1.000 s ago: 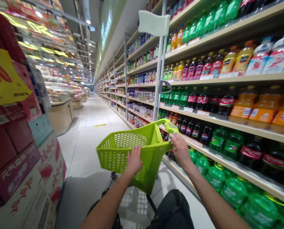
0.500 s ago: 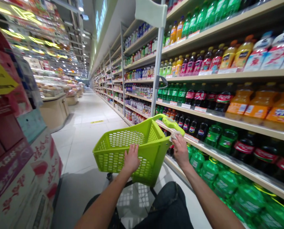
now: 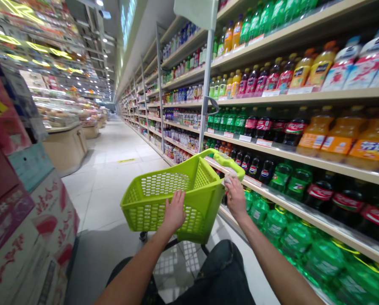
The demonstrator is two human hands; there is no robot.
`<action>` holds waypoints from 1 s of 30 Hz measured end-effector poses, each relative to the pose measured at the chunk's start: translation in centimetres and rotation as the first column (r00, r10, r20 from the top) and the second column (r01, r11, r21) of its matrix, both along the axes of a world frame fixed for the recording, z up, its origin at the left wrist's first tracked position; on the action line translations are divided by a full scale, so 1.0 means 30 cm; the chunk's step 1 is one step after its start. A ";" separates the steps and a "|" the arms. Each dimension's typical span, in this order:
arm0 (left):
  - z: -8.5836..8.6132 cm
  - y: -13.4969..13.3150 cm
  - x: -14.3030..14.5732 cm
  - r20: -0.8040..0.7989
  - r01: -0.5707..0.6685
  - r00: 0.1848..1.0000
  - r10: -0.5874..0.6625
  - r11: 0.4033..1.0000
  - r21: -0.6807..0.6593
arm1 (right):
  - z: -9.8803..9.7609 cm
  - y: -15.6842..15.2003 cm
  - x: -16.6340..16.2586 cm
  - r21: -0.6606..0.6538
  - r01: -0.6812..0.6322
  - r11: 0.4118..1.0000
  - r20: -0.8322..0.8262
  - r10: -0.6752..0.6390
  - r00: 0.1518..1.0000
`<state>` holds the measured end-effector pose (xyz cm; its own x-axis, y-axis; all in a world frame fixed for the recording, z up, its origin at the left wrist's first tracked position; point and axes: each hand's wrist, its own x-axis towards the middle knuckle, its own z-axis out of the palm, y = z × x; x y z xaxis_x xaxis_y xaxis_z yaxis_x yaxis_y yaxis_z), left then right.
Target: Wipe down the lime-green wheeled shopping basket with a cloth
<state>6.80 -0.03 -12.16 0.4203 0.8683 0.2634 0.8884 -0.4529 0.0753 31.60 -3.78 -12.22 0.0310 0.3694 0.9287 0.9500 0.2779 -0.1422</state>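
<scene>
A lime-green plastic shopping basket on a wheeled frame stands tilted in front of me in a supermarket aisle. My left hand grips the basket's near rim, fingers curled over the edge. My right hand is closed on a small whitish cloth pressed against the basket's green handle, at its right end. The basket looks empty inside.
Shelves of soft-drink bottles run along the right, close to the basket. Stacked red and white cartons stand at the left. Display counters sit further back on the left. The tiled aisle floor stretches ahead. My dark trouser leg shows below.
The basket and both hands sit a little further left and lower in view as the view shifted. The right hand has slid slightly down the handle with the cloth.
</scene>
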 end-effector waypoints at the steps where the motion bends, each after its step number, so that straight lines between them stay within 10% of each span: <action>1: -0.001 -0.003 -0.002 -0.003 0.005 1.000 -0.005 1.000 0.003 | -0.039 -0.004 -0.018 -0.022 -0.029 0.999 0.028 0.029 0.999; 6: -0.005 -0.012 -0.018 -0.001 0.041 0.999 -0.041 0.999 0.008 | -0.203 -0.055 -0.076 -0.160 -0.165 0.973 0.132 0.186 0.974; 13: -0.018 -0.022 -0.009 0.032 0.027 0.999 -0.028 0.999 0.016 | 0.089 -0.003 0.008 -0.050 0.002 0.999 -0.047 -0.004 0.999; 20: -0.022 -0.027 -0.022 0.000 0.049 0.999 -0.049 0.998 0.031 | 0.041 0.062 -0.163 -0.266 -0.136 0.954 0.231 0.200 0.952; 26: -0.051 -0.031 -0.042 0.036 -0.012 0.999 0.010 0.997 0.072 | 0.135 0.067 -0.001 -0.159 0.022 0.987 0.105 -0.005 0.994; 30: -0.048 -0.029 -0.049 0.048 -0.004 0.999 0.001 0.999 0.053 | 0.081 0.090 -0.097 -0.200 -0.019 0.980 0.154 0.051 0.987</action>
<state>5.33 -0.91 -13.59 0.4040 0.8537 0.3288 0.8855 -0.4551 0.0937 28.68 -1.08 -9.78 -0.1261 0.5439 0.8296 0.9551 0.2927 -0.0467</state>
